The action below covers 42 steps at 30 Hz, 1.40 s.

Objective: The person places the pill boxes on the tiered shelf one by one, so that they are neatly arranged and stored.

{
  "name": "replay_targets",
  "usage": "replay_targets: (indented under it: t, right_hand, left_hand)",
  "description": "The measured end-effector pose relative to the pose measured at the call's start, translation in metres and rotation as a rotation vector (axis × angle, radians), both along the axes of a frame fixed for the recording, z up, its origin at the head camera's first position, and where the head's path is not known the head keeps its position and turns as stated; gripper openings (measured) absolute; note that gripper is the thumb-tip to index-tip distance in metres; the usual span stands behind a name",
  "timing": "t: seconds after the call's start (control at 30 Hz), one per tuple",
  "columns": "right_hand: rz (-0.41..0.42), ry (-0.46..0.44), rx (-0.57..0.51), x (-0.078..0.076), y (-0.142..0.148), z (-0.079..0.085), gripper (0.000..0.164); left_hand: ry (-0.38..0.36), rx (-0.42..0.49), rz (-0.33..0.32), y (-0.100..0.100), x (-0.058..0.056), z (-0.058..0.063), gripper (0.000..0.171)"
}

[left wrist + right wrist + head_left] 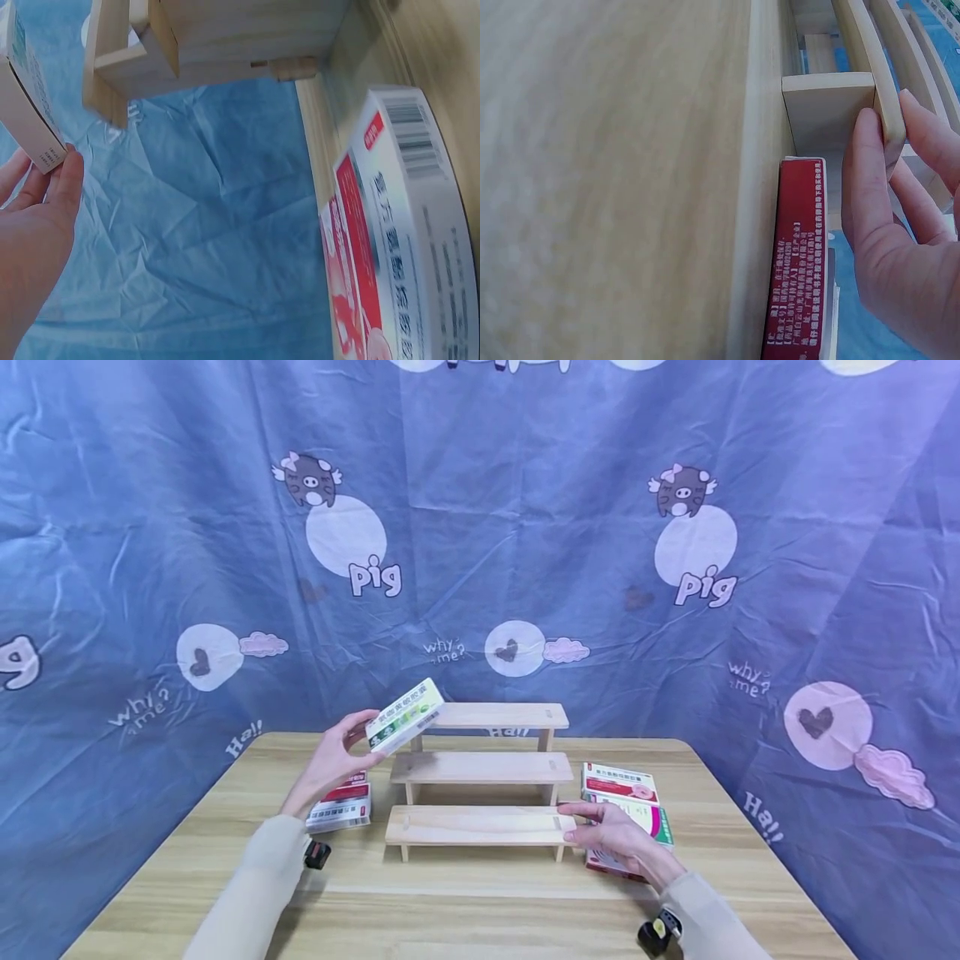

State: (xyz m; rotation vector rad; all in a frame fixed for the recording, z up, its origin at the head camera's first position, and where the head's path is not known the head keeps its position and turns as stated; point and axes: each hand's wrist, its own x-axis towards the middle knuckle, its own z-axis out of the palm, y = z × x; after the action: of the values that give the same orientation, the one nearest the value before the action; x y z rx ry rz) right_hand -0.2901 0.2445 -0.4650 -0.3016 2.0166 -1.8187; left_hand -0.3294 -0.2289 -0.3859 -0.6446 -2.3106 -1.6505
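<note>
Box [405,717] reading "氨咖黄敏胶囊" pinched in left hand [335,762]; right hand [617,838] pinches lowest shelf [480,826].

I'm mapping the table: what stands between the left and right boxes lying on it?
In the head view, a wooden stand, its lowest step held by the right hand.

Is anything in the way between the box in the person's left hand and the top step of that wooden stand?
Nothing visible does. In the head view, the left hand holds the box partly in front of the top step; the left wrist view shows only backdrop between box and stand.
</note>
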Motion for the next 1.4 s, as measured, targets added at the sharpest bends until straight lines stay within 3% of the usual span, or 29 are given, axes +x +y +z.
replay_targets:
  t: [0.23,0.67,1.4]
  right_hand:
    - [0.029,-0.011,-0.039,0.001,-0.001,0.002,0.055]
    - [0.034,-0.027,-0.093,-0.001,-0.001,0.002,0.058]
    - [0.033,-0.034,-0.084,0.003,0.000,0.002,0.057]
  left_hand:
    - [-0.011,0.017,0.003,0.018,-0.009,0.001,0.077]
    - [0.001,0.099,-0.105,0.055,-0.024,0.016,0.071]
    - [-0.057,0.055,-0.140,0.101,-0.047,0.024,0.068]
